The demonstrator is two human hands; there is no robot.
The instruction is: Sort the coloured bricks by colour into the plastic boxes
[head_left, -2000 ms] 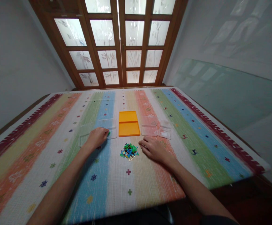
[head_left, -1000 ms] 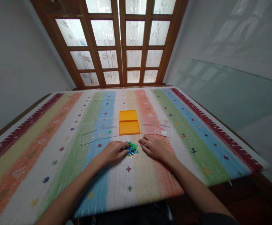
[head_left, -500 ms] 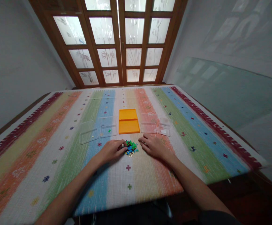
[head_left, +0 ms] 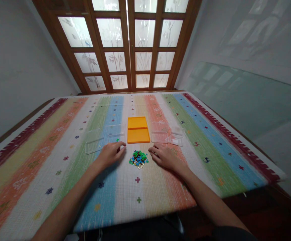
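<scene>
A heap of tiny green, blue, dark red and pale gold pieces [head_left: 138, 158] lies on the striped tablecloth in front of me. My left hand [head_left: 111, 152] is just left of the heap, apart from it, beside a clear plastic tray [head_left: 115, 135] with a green piece [head_left: 117, 140] in it. Its thumb and index finger are drawn close together; whatever may be between them is too small to make out. At the heap's right edge my right hand [head_left: 162, 154] rests on the cloth, fingers curled and closed. Anything inside that hand is hidden.
Beyond the heap lies an opened orange case [head_left: 138, 135]. Another clear tray [head_left: 94, 146] stands at far left. On the right are a clear tray [head_left: 160, 137] and a smaller clear box [head_left: 175, 140] holding something white. Wooden glazed doors [head_left: 130, 50] stand behind the table.
My left hand has drawn back from the heap, leftward and slightly away from me, uncovering the heap's left side. My right hand has stayed in place.
</scene>
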